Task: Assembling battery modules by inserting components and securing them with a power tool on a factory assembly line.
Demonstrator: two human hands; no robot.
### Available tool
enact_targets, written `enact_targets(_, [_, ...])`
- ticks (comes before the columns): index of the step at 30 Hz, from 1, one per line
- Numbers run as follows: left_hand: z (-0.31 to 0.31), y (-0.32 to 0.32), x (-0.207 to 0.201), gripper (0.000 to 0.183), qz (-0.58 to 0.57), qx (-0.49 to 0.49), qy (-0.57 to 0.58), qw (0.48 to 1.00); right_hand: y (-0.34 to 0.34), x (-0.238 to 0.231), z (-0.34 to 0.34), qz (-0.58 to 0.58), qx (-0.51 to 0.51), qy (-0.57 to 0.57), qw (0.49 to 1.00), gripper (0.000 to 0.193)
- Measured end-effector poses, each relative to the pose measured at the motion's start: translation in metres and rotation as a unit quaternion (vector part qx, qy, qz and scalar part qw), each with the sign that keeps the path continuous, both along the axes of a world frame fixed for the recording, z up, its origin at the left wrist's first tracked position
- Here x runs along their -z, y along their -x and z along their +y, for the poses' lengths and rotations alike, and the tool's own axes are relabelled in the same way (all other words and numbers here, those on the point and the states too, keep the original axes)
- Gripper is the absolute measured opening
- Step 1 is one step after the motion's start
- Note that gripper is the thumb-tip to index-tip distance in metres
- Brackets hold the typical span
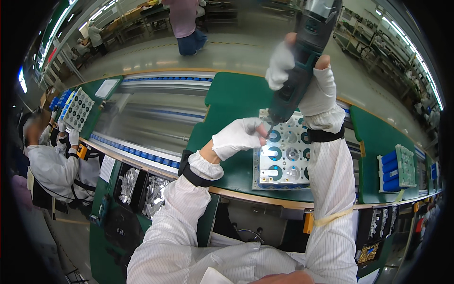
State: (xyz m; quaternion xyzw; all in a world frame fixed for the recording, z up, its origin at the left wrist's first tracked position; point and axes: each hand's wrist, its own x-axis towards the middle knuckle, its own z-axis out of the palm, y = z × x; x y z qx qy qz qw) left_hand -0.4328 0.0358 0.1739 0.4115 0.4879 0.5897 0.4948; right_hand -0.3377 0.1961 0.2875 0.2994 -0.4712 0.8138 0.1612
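Note:
My right hand (318, 92), in a white glove with bare fingertips, is wrapped round a dark cordless screwdriver (295, 80). The tool tilts, its bit pointing down at a battery module (283, 161). That module has a whitish top plate with round openings, blue-green rings and shiny metal strips. My left hand (239, 137), gloved the same way, is closed in a pinch beside the bit, over the module's far left part. Whatever lies between those fingertips is too small to make out. Black bands circle both wrists.
The module lies on a green work board (227, 104) beside a roller conveyor (156, 113). Black bins (152, 196) of metal strips stand at the near left. Another blue-celled module (397, 168) sits to the right. A co-worker (61, 161) handles a similar module (78, 110) at the left.

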Motion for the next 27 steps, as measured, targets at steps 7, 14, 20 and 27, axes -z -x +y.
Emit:
enact_targets(7, [-0.006, 0.003, -0.006, 0.017, 0.095, 0.020, 0.051, 0.994, -0.002, 0.000, -0.013, -0.097, 0.010, -0.071, 0.993, 0.078])
enact_targets(14, [-0.007, 0.006, -0.003, 0.017, 0.149, 0.063, 0.041, 0.986, 0.000, 0.002, -0.018, -0.125, 0.018, -0.100, 0.987, 0.080])
enact_targets(20, [-0.004, 0.006, 0.003, 0.018, 0.128, 0.051, 0.023, 0.990, -0.003, -0.001, -0.017, -0.108, -0.014, -0.126, 0.986, 0.074])
enact_targets(27, [-0.005, 0.004, 0.000, 0.019, 0.129, 0.036, 0.002, 0.991, -0.003, 0.002, -0.023, -0.109, -0.049, -0.144, 0.982, 0.071])
